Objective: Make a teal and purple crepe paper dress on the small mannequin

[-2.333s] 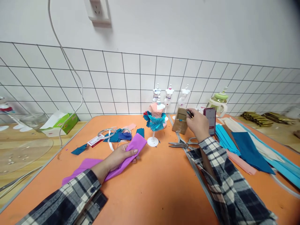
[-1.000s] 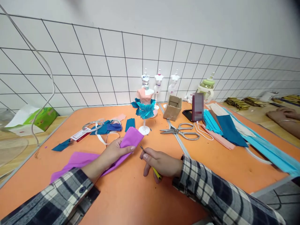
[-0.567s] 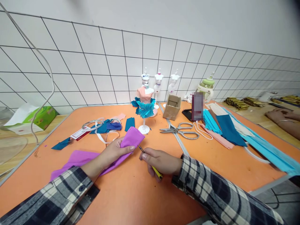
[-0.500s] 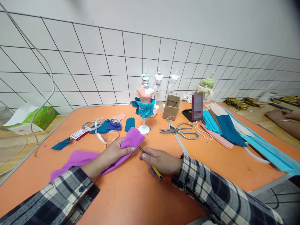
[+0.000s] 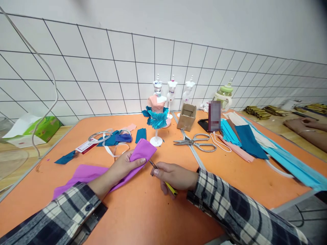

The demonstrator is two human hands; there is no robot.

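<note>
My left hand (image 5: 126,166) pinches a folded end of purple fabric (image 5: 141,149) between thumb and fingers, and the rest of the cloth trails left under my forearm onto the table. In my right hand (image 5: 170,175) are small yellow-handled thread snips (image 5: 171,189). Their metal blades point up and left, with the tips at the lower right edge of the fabric; whether they bite into it I cannot tell. Behind my hands stands a small dress form (image 5: 157,105) wearing a peach top and a ruffled teal skirt on a white base.
Large metal scissors (image 5: 196,142) lie right of the dress form, near a cardboard box (image 5: 187,117) and a propped phone (image 5: 214,115). Fabric strips (image 5: 251,141) cover the right side of the orange table. Teal scraps (image 5: 108,139) lie left. A co-worker's hands (image 5: 301,124) rest far right.
The snips' blades look slightly farther apart from my fingers and more visible at the fabric edge. Both hands stay nearly in place; the whole view shifts slightly.
</note>
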